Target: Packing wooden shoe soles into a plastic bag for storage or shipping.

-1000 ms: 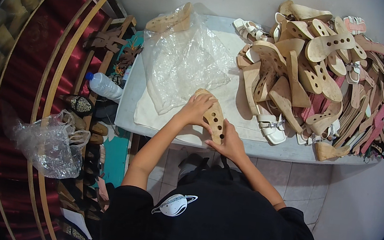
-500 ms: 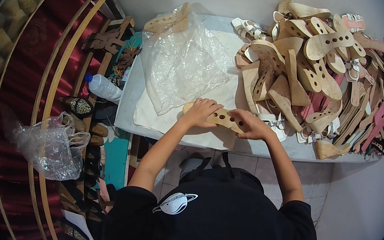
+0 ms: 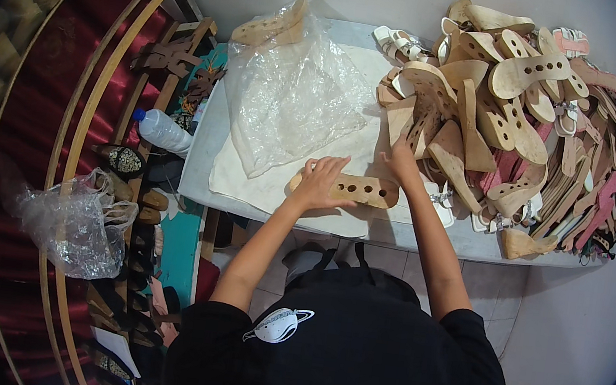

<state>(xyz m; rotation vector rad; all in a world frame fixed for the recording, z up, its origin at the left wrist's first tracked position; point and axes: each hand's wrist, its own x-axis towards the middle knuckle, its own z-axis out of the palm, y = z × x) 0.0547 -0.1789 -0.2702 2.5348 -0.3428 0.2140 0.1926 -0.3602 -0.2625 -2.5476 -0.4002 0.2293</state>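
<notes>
My left hand [image 3: 318,182] is closed over the left end of a pale wooden shoe sole [image 3: 369,192] with a row of dark round holes. That sole lies on a white cloth [image 3: 247,190] at the table's front. My right hand [image 3: 402,162] is off it, at the left edge of a heap of wooden soles [image 3: 481,98]. Its thumb stands apart from the fingers, which point at a wooden wedge sole [image 3: 400,119]; whether they touch it is hard to see. Just right of that wrist sits a white strappy sandal [image 3: 440,196].
A crumpled clear plastic bag [image 3: 296,99] spreads over the table's left, with another wooden sole [image 3: 271,26] at its far end. Straps and thin soles [image 3: 594,181] pile up at the right. To the left stand a plastic bottle [image 3: 164,132] and a wooden rack [image 3: 93,128].
My right hand has let go of the wooden sole and moved up to the heap. My left hand stays on the sole, which now lies flatter on the cloth.
</notes>
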